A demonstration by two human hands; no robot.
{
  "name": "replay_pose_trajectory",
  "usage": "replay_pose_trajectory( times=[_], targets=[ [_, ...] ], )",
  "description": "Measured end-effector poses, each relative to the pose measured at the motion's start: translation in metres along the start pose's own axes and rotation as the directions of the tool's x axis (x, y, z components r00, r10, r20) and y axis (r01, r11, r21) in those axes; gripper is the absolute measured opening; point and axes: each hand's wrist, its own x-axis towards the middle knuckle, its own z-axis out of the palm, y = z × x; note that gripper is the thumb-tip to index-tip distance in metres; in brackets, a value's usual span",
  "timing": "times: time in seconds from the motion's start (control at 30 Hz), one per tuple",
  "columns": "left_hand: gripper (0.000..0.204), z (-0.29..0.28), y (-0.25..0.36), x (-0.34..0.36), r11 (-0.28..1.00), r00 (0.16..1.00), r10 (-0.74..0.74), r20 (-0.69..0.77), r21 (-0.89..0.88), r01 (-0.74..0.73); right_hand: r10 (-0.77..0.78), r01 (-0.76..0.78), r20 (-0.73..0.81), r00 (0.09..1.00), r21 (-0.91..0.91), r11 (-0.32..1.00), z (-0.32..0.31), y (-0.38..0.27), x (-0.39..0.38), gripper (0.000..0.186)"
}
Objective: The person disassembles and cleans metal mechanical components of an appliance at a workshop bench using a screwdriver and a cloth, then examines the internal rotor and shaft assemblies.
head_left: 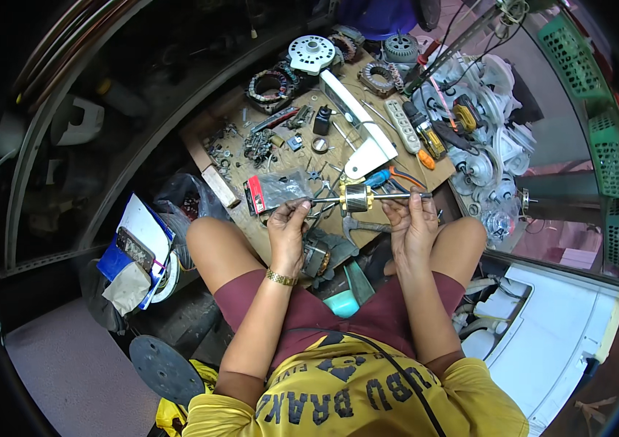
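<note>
Between my two hands a motor rotor [356,197] is held level by its long steel shaft, above the near part of the wooden workboard. My left hand [290,227] pinches the shaft's left end. At the other end, my right hand [411,222] has its thumb and fingers closed on the shaft. The rotor's body is a dark metal cylinder with yellowish rims. Below it lies a hammer [363,226]. Just beyond are blue-handled and orange-handled hand tools [389,177]. Near my left hand is a clear plastic packet with a red card [274,191].
A white fan housing arm [360,131] lies across the board [437,169]. Wound stators [269,86], a power strip [400,120], a yellow drill [430,135] and loose screws [257,147] surround it. White plastic parts [495,146] pile up at the right. A stator [317,258] sits between my knees.
</note>
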Motion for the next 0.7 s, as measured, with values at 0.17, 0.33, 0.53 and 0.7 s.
replay_pose_trajectory(
  times=[0.17, 0.33, 0.53, 0.7],
  targets=[
    [0.01, 0.007, -0.004, -0.019, 1.0, 1.0, 0.013, 0.027, -0.002, -0.013, -0.028, 0.028, -0.004, 1.0, -0.011, 1.0, -0.01, -0.005, -0.008, 0.014],
    [0.015, 0.008, -0.008, -0.028, 0.998, 0.998, 0.031, 0.048, -0.055, -0.028, -0.037, 0.037, -0.001, 0.999, -0.005, 0.999, -0.015, -0.01, -0.015, 0.014],
    [0.016, -0.002, -0.012, -0.032, 0.998, 0.993, 0.048, 0.111, -0.037, -0.044, -0.041, 0.041, -0.006, 0.999, -0.001, 0.999, -0.016, -0.009, -0.021, 0.015],
    [0.011, -0.006, -0.007, -0.017, 0.988, 0.995, 0.006, 0.095, -0.157, 0.009, -0.036, 0.035, -0.047, 0.998, -0.008, 0.999, -0.019, -0.008, -0.019, 0.014]
  ],
)
